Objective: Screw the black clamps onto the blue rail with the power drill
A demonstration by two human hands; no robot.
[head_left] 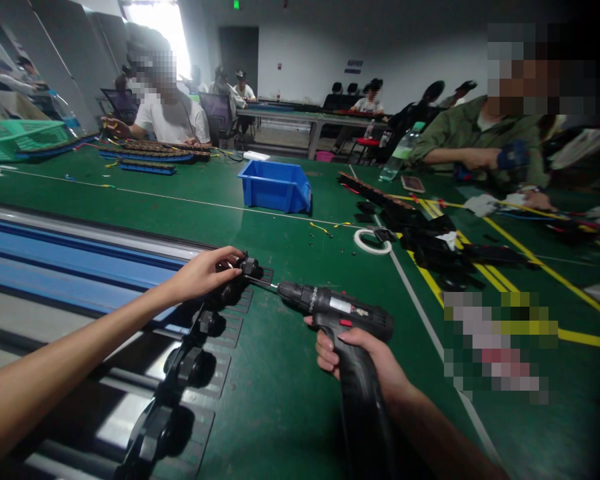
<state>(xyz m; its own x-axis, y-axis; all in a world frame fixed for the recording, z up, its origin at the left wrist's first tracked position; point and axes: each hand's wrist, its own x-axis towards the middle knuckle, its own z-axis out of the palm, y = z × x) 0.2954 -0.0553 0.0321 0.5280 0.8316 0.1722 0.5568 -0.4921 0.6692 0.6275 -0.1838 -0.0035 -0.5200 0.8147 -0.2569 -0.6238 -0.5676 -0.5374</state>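
Observation:
My right hand (363, 357) is wrapped round the grip of a black cordless drill (347, 310). The drill points left, and its thin bit reaches the end of a long blue and silver panel assembly (80, 267). My left hand (213, 270) is at the far corner of that end, thumb and fingers closed round a black round fitting (250, 267). Along the same end, nearer me, runs a row of similar black fittings (195, 367) with flat slotted dark plates beside them. The exact contact point of the bit is too small to tell.
A blue bin (275, 187) stands beyond the drill on the green table (280, 400). A white tape ring (373, 241), black parts (425, 243) and a bottle (403, 152) are to the right. A person in green sleeves (455, 140) holds a blue tool; another sits back left.

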